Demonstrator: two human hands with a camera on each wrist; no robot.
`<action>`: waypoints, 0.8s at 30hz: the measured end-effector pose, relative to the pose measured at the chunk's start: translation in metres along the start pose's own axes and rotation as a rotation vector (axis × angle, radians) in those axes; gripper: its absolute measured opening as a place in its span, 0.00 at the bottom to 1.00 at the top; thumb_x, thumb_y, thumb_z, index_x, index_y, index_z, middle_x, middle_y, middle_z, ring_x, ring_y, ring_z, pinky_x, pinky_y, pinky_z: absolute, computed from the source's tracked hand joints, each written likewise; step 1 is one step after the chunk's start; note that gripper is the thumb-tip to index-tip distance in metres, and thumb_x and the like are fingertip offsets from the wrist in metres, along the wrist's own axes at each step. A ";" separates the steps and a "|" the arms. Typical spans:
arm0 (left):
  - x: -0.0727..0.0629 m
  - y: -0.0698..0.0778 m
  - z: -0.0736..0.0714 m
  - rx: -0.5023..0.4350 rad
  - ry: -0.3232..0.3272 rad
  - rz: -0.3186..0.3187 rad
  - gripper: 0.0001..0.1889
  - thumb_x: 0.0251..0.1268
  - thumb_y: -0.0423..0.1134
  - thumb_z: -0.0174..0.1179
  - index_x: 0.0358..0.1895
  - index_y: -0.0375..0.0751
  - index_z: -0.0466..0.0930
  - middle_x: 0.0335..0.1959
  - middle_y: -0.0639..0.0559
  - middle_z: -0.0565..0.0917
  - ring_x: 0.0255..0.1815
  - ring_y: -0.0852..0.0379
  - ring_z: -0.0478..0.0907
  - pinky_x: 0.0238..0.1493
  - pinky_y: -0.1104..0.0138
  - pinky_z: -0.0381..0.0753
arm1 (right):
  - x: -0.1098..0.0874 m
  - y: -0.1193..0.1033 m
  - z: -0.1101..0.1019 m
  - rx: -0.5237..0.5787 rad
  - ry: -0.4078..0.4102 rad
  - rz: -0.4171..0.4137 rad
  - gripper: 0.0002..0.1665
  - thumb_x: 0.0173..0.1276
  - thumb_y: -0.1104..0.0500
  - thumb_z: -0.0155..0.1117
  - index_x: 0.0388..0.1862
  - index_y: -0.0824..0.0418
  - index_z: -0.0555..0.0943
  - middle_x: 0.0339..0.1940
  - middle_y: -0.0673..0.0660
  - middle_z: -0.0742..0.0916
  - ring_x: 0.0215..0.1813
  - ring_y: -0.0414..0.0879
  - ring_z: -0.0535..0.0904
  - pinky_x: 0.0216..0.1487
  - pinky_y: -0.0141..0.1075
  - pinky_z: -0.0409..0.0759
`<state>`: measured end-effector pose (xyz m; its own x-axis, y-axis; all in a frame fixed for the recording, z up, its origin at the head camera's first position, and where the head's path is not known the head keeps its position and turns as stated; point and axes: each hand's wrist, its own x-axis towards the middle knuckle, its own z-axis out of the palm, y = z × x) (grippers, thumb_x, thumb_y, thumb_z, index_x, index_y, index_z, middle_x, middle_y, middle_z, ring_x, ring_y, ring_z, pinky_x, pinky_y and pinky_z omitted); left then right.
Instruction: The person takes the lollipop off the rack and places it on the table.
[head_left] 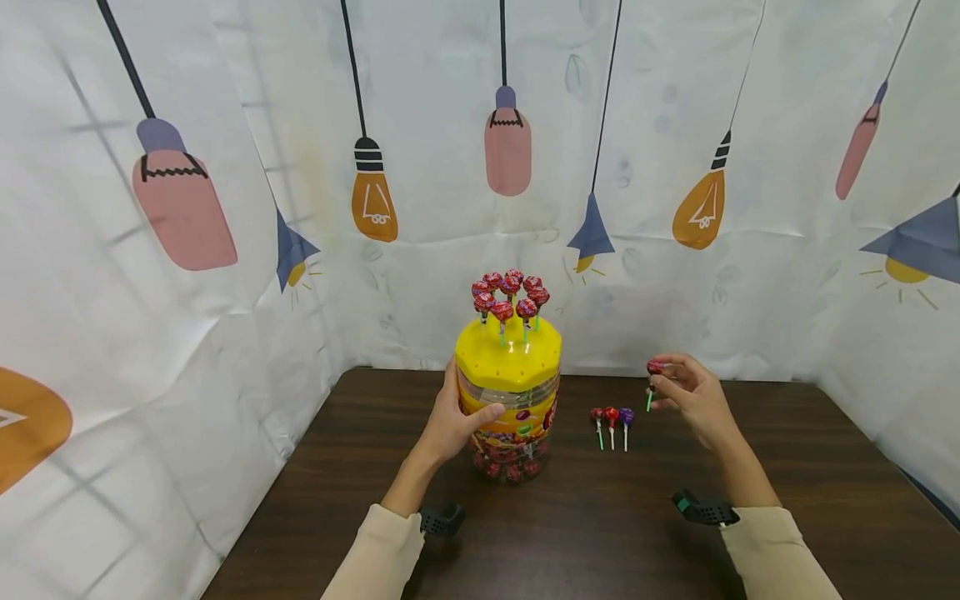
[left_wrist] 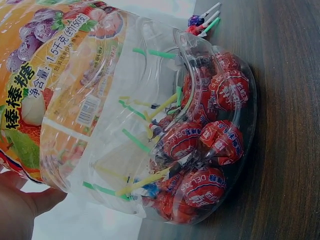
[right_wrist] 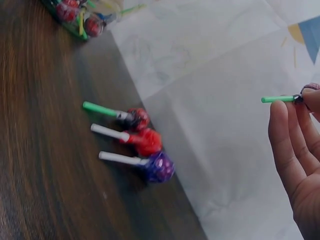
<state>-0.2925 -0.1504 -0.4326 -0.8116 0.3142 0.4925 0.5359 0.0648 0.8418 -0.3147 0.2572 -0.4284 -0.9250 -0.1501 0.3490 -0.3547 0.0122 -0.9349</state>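
A clear plastic candy jar (head_left: 517,421) with a yellow lid (head_left: 508,367) stands upright on the table. My left hand (head_left: 450,417) grips its side, thumb across the front label. Several red-wrapped lollipops stand in a ring in the lid, such as this lollipop (head_left: 502,312) at the front. More red lollipops (left_wrist: 202,186) lie in the jar's bottom. To the right, my right hand (head_left: 692,396) pinches a lollipop (right_wrist: 277,99) with a green stick, raised above the table. Three lollipops lie between jar and hand: a dark red one (right_wrist: 137,118), a red one (right_wrist: 149,142), a purple one (right_wrist: 160,168).
The dark wooden table (head_left: 577,533) reaches back to a white curtain (head_left: 435,308) printed with lamps and bulbs. More of this curtain hangs along both sides. Each wrist wears a dark band, including the right band (head_left: 705,508).
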 end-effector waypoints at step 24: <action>0.000 0.001 0.000 0.008 0.002 -0.006 0.50 0.67 0.45 0.69 0.81 0.66 0.41 0.65 0.49 0.74 0.61 0.51 0.78 0.64 0.57 0.80 | -0.007 0.059 -0.026 -0.158 -0.109 0.213 0.27 0.76 0.58 0.63 0.67 0.69 0.69 0.48 0.59 0.85 0.45 0.44 0.86 0.44 0.41 0.89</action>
<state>-0.2918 -0.1505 -0.4314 -0.8152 0.3121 0.4879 0.5330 0.0746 0.8428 -0.3326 0.2849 -0.4847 -0.9639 -0.2328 0.1290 -0.1788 0.2073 -0.9618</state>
